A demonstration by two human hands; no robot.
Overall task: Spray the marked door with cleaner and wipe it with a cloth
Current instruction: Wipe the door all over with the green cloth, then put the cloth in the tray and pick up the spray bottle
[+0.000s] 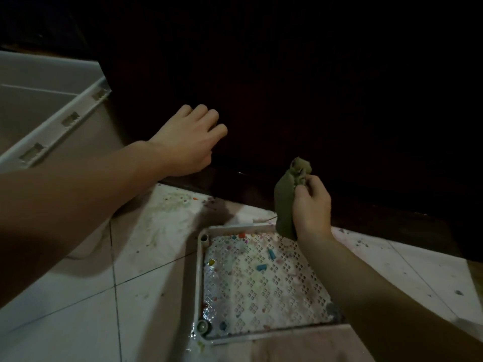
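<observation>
The door (300, 95) is very dark wood and fills the upper part of the view; no marks on it can be made out in the dim light. My left hand (188, 142) rests against its lower left part, fingers curled onto the surface, holding nothing I can see. My right hand (311, 207) is lower and to the right, close to the door's bottom edge, shut on a bunched olive-green cloth (287, 197) that sticks up above the fist. No spray bottle is visible.
A white perforated plastic tray (200, 270) lies on the tiled floor (78, 322) below my right hand, spotted with small coloured bits and wet patches. A large grey-white bin (52, 129) stands at the left against the door. The floor by the threshold is stained.
</observation>
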